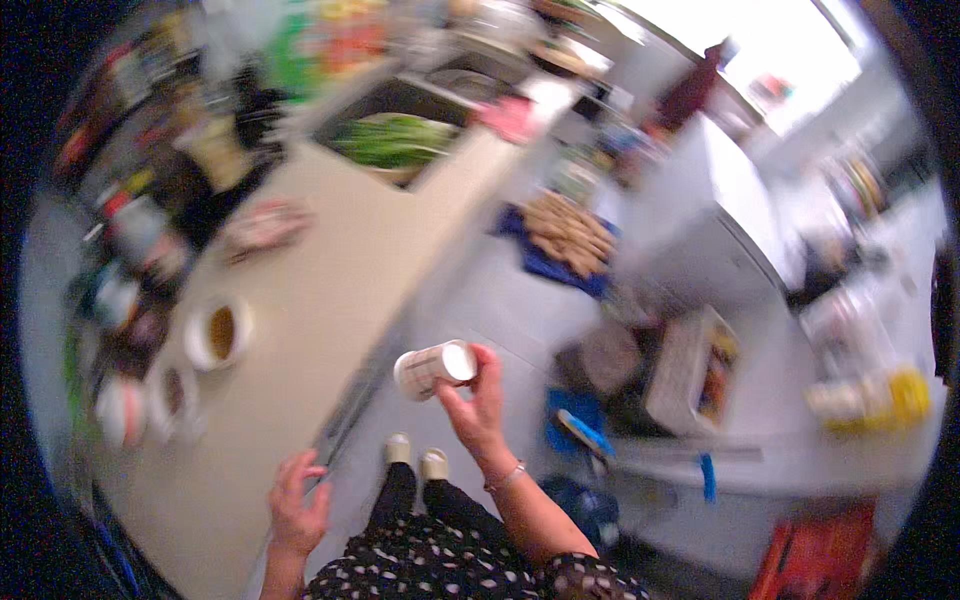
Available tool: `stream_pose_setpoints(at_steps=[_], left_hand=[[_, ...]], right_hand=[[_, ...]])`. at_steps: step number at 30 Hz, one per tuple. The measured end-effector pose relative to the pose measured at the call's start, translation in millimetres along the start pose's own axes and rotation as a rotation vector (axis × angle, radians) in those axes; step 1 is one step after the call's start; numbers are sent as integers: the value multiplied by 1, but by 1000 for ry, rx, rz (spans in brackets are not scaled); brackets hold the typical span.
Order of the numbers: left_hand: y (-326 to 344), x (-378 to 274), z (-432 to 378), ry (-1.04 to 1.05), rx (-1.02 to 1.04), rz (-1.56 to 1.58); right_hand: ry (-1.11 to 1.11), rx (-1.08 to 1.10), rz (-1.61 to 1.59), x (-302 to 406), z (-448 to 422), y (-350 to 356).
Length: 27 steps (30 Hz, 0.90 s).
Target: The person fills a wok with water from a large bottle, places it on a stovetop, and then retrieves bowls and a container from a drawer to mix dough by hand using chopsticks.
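Note:
My right hand (480, 409) grips a paper cup (424, 370) with a printed pattern, tilted on its side over the floor in front of my body. A bracelet is on that wrist. Near the edge of the beige countertop (352, 285), my left hand (298, 499) holds nothing, its fingers apart. On the counter, up and left of that hand, stands a white bowl (196, 337) with something brown in it. A smaller white dish (191, 409) and a white container with a reddish band (120, 411) are beside it. The picture is blurred by motion.
Leafy greens (390, 141) lie in a sink (439, 94) at the counter's far part. A pinkish item (266, 225) rests on the counter. Brown roots or similar food (568, 234) lie on a blue sheet on the floor. A white box-like appliance (697, 217) and a pale basket (679, 375) stand right.

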<state>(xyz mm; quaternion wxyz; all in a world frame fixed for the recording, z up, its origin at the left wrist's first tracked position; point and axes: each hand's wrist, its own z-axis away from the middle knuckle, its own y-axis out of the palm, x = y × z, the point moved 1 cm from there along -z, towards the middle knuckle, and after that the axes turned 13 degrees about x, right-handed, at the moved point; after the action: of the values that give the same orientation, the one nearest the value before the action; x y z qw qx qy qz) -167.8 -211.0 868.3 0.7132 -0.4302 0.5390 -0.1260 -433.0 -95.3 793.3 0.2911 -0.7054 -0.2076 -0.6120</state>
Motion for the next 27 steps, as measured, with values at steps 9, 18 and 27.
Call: stream_pose_setpoints(at_steps=[9, 18, 27], left_hand=[[59, -47, -105, 357, 353, 84], [164, -155, -176, 360, 560, -58], [303, -278, -225, 364, 1075, -350]], right_hand=[[504, -846, 534, -127, 189, -281], [916, -647, 252, -219, 252, -335], [1436, -1300, 406, -260, 454, -377]])
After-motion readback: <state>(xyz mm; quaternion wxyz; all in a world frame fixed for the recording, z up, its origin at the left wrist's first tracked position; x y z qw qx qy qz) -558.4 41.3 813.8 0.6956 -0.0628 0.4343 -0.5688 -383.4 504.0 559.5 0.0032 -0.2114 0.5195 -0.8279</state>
